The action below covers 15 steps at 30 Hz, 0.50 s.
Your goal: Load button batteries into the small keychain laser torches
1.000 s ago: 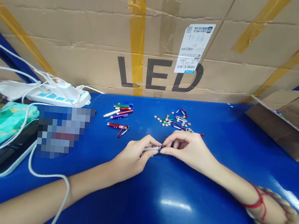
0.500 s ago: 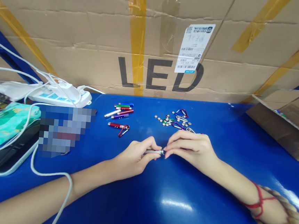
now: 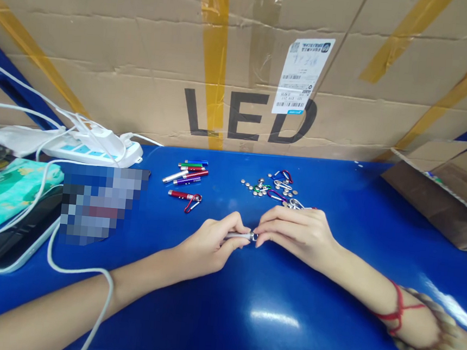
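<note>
Most of the small silver torch (image 3: 239, 235) is covered by the left hand (image 3: 211, 245); only a short length and its tip are seen, and what the right hand's (image 3: 294, 233) fingertips pinch at that tip is too small to be told. A patch of the counter (image 3: 329, 292) at the left is blurred into blocks (image 3: 99, 204). The pile of button cells and clips (image 3: 275, 188) is partly hidden behind the right hand. The print on the white label (image 3: 302, 75) cannot be read. The phone (image 3: 5, 239) is cut off by the left edge.
</note>
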Available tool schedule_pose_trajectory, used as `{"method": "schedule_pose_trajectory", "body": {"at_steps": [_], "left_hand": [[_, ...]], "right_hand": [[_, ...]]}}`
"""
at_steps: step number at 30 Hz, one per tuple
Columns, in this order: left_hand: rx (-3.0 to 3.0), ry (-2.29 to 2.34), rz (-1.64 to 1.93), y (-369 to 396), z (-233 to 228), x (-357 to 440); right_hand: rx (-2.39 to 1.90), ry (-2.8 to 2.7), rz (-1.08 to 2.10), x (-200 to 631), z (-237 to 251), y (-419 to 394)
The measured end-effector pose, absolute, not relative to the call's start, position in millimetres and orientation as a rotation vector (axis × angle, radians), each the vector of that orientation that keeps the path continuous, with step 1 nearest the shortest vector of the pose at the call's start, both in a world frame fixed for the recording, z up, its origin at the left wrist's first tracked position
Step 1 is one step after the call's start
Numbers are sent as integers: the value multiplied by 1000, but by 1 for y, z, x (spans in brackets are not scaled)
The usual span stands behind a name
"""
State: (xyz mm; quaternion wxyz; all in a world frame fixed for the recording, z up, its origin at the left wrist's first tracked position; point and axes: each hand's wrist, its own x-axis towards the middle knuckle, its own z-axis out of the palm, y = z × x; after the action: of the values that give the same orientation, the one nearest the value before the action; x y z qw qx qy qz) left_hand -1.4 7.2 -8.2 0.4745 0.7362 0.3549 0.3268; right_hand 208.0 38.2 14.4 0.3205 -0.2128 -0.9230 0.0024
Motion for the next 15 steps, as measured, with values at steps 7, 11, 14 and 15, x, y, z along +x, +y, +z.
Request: {"method": "schedule_pose_trajectory", "body": {"at_steps": [7, 11, 14, 15], "left_hand": [[1820, 859, 690, 6, -2, -4], [1859, 851, 666, 6, -3, -5], [1919, 835, 678, 6, -5, -5], [1935, 829, 687, 6, -5, -5]], "right_hand": [[-488, -2412, 105, 208, 13, 38], [-514, -2402, 212, 207, 12, 37], [-528, -2410, 271, 206, 12, 36], [-534, -2408, 293, 206, 12, 37]]}}
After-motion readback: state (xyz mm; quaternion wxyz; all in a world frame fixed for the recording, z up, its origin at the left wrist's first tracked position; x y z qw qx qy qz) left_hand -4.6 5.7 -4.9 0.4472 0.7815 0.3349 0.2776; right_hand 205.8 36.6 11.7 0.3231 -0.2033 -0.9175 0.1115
